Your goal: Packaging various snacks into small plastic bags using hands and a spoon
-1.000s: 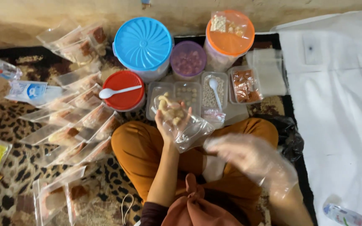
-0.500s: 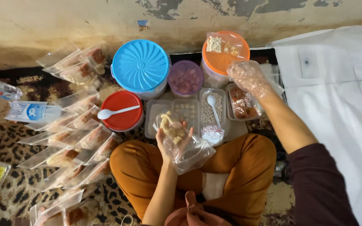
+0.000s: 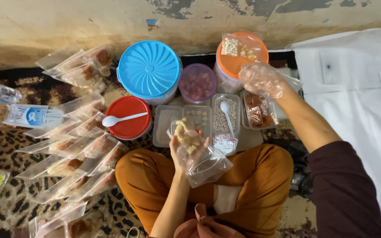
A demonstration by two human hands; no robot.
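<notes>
Clear plastic glove (image 3: 261, 79), maroon sleeve (image 3: 345, 189), orange trousers (image 3: 261, 176).

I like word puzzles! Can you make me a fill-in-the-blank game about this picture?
1. The left hand holds a clear plastic ____ of pale snacks.
2. The right hand wears a see-through ____.
3. A white spoon lies on the ____ lid.
4. The biggest tub has a ____ lid.

Missing words: bag; glove; red; blue
</notes>
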